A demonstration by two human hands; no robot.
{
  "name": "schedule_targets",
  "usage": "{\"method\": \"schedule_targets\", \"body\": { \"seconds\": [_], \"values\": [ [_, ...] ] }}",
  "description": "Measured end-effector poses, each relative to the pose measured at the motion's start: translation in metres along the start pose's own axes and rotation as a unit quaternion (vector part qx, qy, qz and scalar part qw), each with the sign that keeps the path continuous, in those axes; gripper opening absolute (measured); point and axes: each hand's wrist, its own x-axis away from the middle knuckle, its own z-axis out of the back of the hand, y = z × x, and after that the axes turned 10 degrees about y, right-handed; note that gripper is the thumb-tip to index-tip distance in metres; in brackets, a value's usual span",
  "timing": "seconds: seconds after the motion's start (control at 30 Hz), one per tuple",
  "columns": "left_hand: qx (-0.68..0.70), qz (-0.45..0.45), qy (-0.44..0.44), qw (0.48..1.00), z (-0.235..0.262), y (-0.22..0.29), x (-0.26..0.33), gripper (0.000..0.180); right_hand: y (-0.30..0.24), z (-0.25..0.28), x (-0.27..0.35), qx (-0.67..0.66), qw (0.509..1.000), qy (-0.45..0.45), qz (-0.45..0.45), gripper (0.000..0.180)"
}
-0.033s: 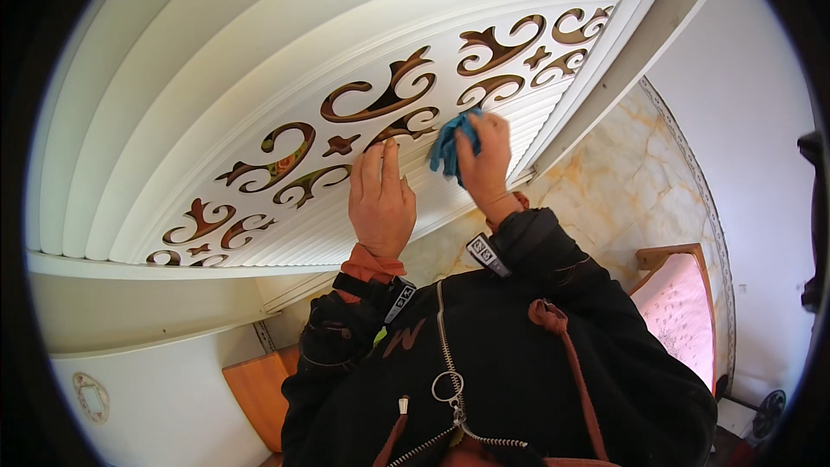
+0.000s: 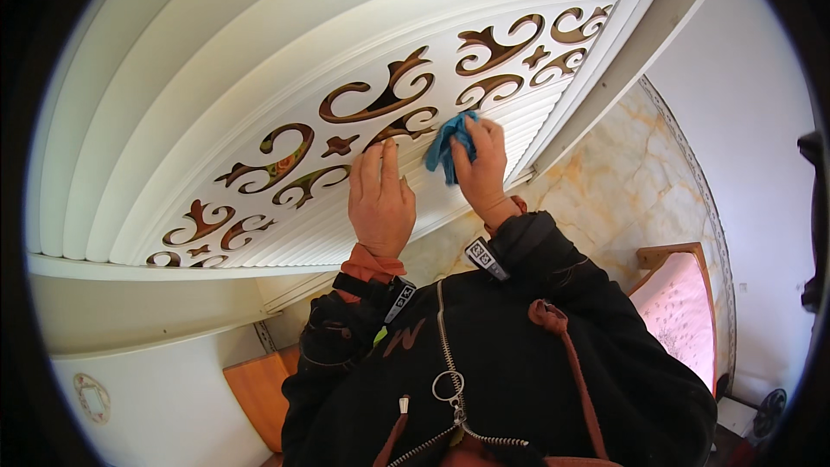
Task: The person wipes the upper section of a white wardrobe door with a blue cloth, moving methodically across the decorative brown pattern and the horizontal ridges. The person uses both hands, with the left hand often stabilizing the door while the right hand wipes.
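A white slatted panel [image 2: 285, 43] with dark scrollwork cut-outs stands in front of me. My left hand [image 2: 380, 207] lies against it with fingers stretched out, the fingertips at the lower edge of a scroll cut-out near the middle. To its right, my right hand [image 2: 486, 169] is closed round a crumpled blue cloth [image 2: 448, 145]. The cloth presses on the panel just under the cut-outs, and part of it hangs out to the left of the fingers. My palm hides some of the cloth.
A pale frame post [image 2: 605, 78] borders the panel on the right. Beyond it are a marble-patterned floor [image 2: 618, 173] and a wood-framed piece with a pink patterned top [image 2: 679, 311]. An orange-brown wooden piece [image 2: 255, 398] stands at lower left.
My right hand and the cloth have shifted very slightly to the left on the panel. My left hand stays in place.
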Motion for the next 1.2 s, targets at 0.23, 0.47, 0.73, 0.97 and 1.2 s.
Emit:
{"method": "schedule_targets", "body": {
  "seconds": [0.23, 0.47, 0.73, 0.97, 1.2],
  "values": [
    [0.014, 0.012, -0.024, 1.000, 0.000, 0.000, 0.000, 0.062, 0.029, 0.027, -0.034, 0.043, 0.994, 0.023, -0.097, 0.023],
    [-0.001, 0.000, -0.021, 1.000, 0.002, 0.003, -0.002, 0.062, 0.004, 0.009, -0.004, -0.020, 0.996, -0.083, -0.038, 0.026],
    [-0.012, -0.010, -0.032, 0.999, 0.003, 0.004, -0.002, 0.065, 0.020, 0.010, -0.054, 0.036, 0.994, 0.078, -0.068, 0.024],
    [-0.015, -0.013, -0.034, 0.999, 0.001, 0.004, -0.002, 0.066, 0.009, 0.028, -0.032, 0.011, 0.991, -0.088, -0.096, 0.030],
    [-0.009, -0.015, -0.031, 0.999, 0.002, 0.005, -0.002, 0.065, 0.033, 0.021, -0.070, 0.009, 0.995, -0.018, 0.093, 0.030]
  ]
}}
